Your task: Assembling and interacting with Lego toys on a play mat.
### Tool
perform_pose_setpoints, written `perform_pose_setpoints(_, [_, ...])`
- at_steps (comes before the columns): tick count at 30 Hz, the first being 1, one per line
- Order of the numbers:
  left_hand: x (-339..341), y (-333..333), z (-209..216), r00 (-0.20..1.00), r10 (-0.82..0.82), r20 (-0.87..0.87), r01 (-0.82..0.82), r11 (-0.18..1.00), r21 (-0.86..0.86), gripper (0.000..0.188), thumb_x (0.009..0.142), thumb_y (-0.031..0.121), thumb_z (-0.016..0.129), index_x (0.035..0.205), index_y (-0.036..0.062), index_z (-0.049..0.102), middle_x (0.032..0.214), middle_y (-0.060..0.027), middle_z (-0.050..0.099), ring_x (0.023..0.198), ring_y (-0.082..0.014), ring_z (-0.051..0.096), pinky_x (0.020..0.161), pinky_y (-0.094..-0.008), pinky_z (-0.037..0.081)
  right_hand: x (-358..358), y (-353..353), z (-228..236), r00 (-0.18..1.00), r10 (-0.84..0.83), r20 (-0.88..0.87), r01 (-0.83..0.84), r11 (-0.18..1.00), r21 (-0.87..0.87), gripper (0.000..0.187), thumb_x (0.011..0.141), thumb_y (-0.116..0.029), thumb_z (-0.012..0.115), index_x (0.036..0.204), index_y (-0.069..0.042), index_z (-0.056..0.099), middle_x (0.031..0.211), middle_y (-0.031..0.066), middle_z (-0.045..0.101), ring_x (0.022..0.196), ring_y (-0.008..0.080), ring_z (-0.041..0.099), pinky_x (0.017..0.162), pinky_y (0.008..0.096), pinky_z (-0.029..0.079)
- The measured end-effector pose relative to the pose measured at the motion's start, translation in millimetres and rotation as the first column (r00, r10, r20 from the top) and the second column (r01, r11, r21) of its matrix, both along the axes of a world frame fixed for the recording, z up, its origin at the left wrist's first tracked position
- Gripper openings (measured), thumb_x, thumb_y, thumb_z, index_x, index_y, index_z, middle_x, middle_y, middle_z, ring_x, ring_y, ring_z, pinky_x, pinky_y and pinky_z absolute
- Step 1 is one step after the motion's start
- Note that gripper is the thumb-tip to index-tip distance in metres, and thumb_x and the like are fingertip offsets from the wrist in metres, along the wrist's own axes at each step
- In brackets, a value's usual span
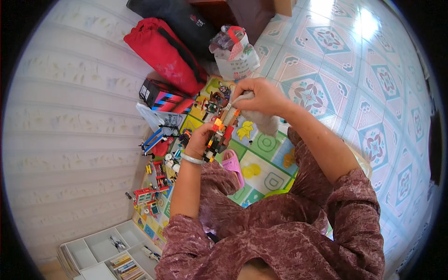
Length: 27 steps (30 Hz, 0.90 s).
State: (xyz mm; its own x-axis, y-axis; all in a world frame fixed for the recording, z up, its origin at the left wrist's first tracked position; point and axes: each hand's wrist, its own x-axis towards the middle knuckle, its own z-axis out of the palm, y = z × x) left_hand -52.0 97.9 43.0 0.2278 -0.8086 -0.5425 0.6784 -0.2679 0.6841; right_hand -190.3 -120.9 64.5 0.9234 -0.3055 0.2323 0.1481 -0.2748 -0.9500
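Observation:
My left hand (198, 142) is closed around the lower side of a toy brick model (218, 135) in brown, red, orange and black, holding it up in front of me at a tilt. At the model's upper end, my right hand (262, 97) pinches a pale grey cloth (265, 122). Part of the cloth touches the bricks there, and the rest hangs below my fingers. Behind the model, more brick-built pieces (211, 106) stand on the mat, partly hidden by it.
A colourful play mat (266, 161) lies beneath, with a pink slipper (232, 164) on it. Red brick models (144, 197) line the left wall. Farther off are a striped box (170, 100), a red bag (165, 56) and a plastic bag (238, 63). A white shelf (95, 245) stands at lower left.

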Motion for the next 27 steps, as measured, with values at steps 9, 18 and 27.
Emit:
perform_pose_setpoints(9, [60,17,14,0.908,0.410,-0.087,-0.401,0.787,-0.468,0.052,0.094,0.034,0.045,0.135,0.0030,0.047,0.082,-0.0102,0.057,0.072,-0.0235,0.054,0.070,-0.0358,0.049,1,-23,-11,0.955,-0.228,-0.188,0.196,0.965,-0.175,0.024,0.075,-0.025,0.071,0.089,-0.005,0.071,0.085,0.0119,0.070,0.080,0.0260,0.067,0.076,0.0349,0.051])
perform_pose_setpoints(18, [126,82,12,0.506,0.846,0.166,-0.771,0.530,-0.353,0.035,0.102,0.034,0.037,0.114,0.0100,0.059,0.106,-0.0083,0.066,0.097,-0.0259,0.060,0.084,-0.0506,0.048,8,-9,-2,0.944,-0.252,-0.213,0.206,0.955,-0.215,0.025,0.077,-0.025,0.071,0.089,-0.002,0.069,0.084,0.0105,0.069,0.079,0.0207,0.064,0.076,0.0340,0.050])
perform_pose_setpoints(27, [180,84,-74,0.668,0.733,-0.125,-0.734,0.623,-0.269,0.034,0.102,0.030,0.036,0.115,0.0080,0.058,0.102,-0.0102,0.068,0.081,-0.0269,0.063,0.070,-0.0497,0.051,11,-2,3,0.942,-0.208,-0.265,0.185,0.977,-0.110,0.021,0.078,-0.019,0.070,0.088,-0.001,0.068,0.080,0.0052,0.067,0.075,0.0114,0.059,0.071,0.0289,0.048])
